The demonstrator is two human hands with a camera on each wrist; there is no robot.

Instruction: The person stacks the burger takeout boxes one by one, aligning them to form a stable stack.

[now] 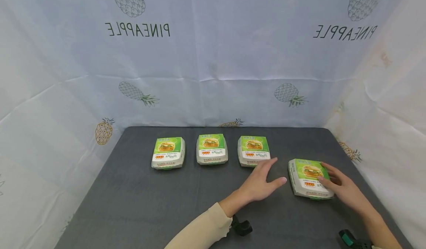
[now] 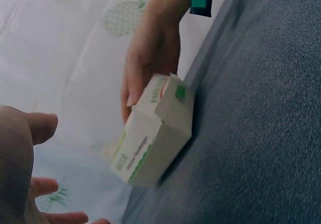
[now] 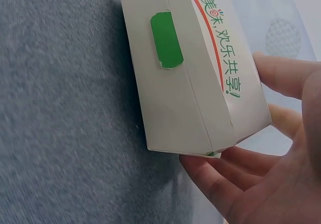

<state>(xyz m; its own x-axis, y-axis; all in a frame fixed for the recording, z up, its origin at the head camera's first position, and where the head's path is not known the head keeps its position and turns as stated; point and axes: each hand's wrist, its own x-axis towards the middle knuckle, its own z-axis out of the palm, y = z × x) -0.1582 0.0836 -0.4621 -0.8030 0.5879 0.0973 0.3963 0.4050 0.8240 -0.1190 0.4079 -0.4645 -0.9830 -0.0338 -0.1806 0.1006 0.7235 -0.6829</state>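
Note:
A green and white burger box [image 1: 301, 182] with a burger picture on its lid lies at the right of the dark table. My right hand [image 1: 347, 191] grips its right side, thumb over the lid and fingers down along the side. In the right wrist view the box's pale side [image 3: 170, 108] shows a green tab, and the fingertips touch its lower corner. My left hand [image 1: 257, 184] hovers left of that box with its fingers spread, holding nothing. Just beyond the left fingers sits another burger box [image 1: 254, 151], partly overlapped by them in the head view.
Two more burger boxes, a middle one [image 1: 212, 149] and a left one [image 1: 168, 153], stand in a row along the back of the table [image 1: 159, 204]. A white pineapple-print cloth [image 1: 213, 57] hangs behind the table and at both sides.

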